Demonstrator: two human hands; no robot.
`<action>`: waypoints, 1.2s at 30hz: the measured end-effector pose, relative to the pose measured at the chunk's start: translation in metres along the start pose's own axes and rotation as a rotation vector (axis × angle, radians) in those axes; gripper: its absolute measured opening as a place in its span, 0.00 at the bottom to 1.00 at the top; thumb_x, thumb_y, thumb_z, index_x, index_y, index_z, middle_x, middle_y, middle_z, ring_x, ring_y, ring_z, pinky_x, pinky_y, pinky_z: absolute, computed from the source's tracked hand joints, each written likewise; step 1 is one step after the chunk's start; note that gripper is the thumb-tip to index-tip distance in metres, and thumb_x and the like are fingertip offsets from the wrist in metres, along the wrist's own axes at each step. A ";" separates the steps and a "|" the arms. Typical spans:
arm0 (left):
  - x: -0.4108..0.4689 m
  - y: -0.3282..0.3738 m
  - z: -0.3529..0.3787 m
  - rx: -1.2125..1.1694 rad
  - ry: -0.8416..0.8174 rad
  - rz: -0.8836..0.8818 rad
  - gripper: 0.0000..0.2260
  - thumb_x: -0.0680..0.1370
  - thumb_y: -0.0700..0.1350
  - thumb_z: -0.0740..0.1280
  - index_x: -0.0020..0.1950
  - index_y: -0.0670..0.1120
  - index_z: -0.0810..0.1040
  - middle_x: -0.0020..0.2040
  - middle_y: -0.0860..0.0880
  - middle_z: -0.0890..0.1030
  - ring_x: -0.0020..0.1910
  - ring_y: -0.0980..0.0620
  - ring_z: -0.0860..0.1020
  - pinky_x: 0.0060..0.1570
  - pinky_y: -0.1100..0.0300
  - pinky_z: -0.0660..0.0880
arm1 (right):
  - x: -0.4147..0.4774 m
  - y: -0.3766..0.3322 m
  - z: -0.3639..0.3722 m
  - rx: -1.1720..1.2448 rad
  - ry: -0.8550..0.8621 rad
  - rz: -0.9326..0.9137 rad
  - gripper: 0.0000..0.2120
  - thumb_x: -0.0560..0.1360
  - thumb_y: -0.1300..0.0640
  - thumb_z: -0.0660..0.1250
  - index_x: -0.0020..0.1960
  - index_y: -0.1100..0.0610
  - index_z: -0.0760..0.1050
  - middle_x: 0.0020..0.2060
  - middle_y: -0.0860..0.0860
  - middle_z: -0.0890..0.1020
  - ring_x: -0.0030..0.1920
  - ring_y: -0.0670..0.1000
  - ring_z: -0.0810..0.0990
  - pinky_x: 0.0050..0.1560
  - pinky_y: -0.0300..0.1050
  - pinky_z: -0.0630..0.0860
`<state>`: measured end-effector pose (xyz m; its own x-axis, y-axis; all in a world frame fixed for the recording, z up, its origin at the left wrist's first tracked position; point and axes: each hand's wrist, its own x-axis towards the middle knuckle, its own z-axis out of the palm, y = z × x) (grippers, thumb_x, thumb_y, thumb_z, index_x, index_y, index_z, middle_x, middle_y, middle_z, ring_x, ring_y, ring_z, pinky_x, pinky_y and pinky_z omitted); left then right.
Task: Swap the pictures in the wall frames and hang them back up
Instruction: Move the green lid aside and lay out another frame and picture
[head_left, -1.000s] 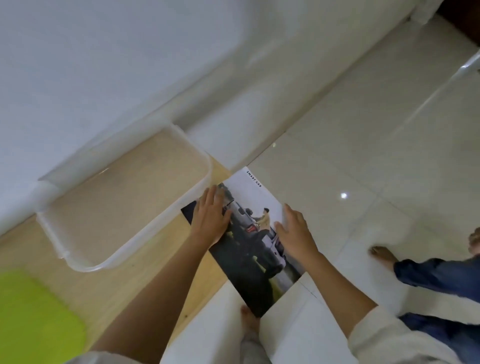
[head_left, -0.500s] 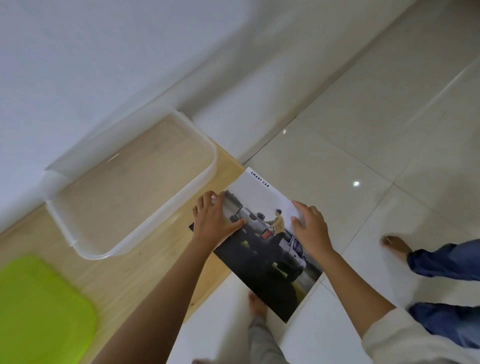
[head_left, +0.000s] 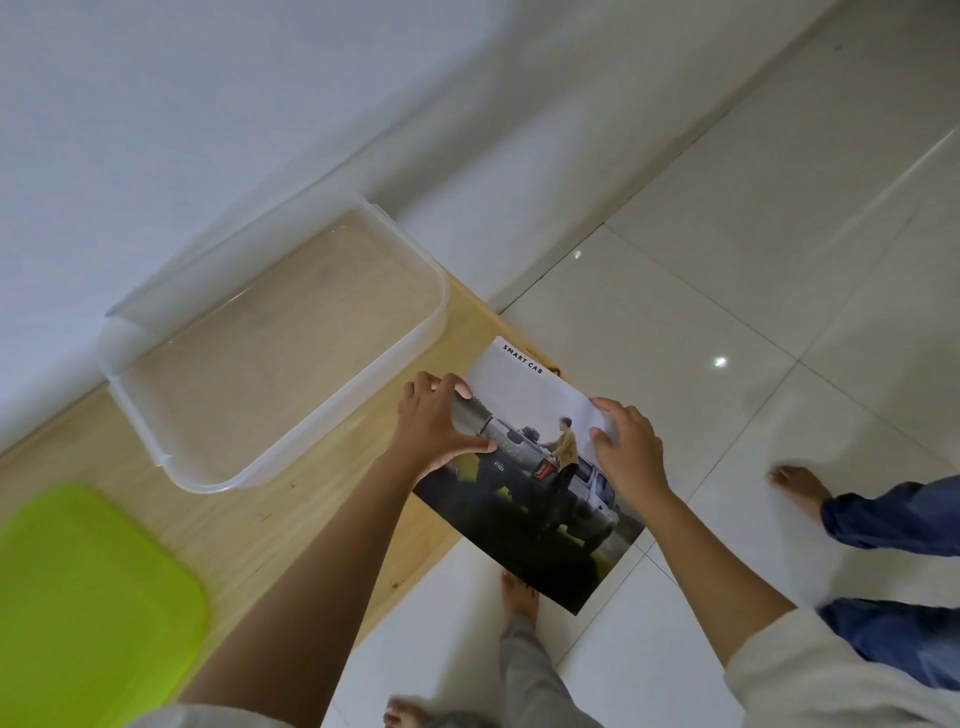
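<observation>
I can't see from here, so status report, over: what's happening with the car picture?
Left hand, right hand: both grip the car picture by its sides. Picture partly over wooden table corner. Clear tub beside, nothing blocking.

A home: glossy tiled floor (head_left: 727, 260), bare feet (head_left: 800, 486), wooden table (head_left: 311, 509)

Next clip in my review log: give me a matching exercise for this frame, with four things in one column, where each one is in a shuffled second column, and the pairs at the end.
Things
1. car picture
2. clear tub
3. green board
4. blue trousers

Places
A. far left on the wooden table
B. at the right edge, over the tiled floor
C. held by the left hand and right hand, across the table's edge
D. on the table, next to the wall

Pairs: 1-C, 2-D, 3-A, 4-B
</observation>
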<state>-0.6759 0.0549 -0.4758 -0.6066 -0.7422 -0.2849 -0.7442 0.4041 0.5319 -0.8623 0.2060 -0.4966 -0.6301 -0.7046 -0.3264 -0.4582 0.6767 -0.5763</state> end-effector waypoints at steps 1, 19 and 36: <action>0.000 0.000 -0.001 -0.029 -0.010 0.005 0.29 0.63 0.57 0.77 0.58 0.51 0.70 0.56 0.50 0.64 0.57 0.50 0.62 0.55 0.58 0.64 | 0.000 0.000 0.001 -0.001 0.000 -0.002 0.17 0.78 0.58 0.60 0.66 0.52 0.68 0.62 0.55 0.74 0.62 0.55 0.71 0.64 0.52 0.67; -0.052 -0.004 -0.080 -0.760 -0.108 0.131 0.14 0.70 0.32 0.72 0.54 0.41 0.79 0.52 0.51 0.79 0.48 0.66 0.76 0.46 0.70 0.75 | -0.039 -0.047 -0.027 0.245 -0.015 -0.142 0.15 0.76 0.57 0.64 0.63 0.55 0.72 0.60 0.51 0.75 0.60 0.51 0.72 0.59 0.44 0.72; -0.093 -0.154 -0.181 -0.984 0.523 -0.189 0.16 0.69 0.32 0.72 0.55 0.44 0.79 0.48 0.49 0.79 0.40 0.60 0.78 0.41 0.67 0.77 | 0.043 -0.216 0.020 0.603 -0.155 -0.237 0.21 0.73 0.60 0.69 0.63 0.46 0.72 0.58 0.56 0.77 0.58 0.56 0.77 0.51 0.51 0.79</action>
<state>-0.4544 -0.0345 -0.3868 -0.1439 -0.9728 -0.1813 -0.1279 -0.1634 0.9782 -0.7779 0.0254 -0.4012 -0.4371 -0.8728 -0.2172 -0.1139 0.2933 -0.9492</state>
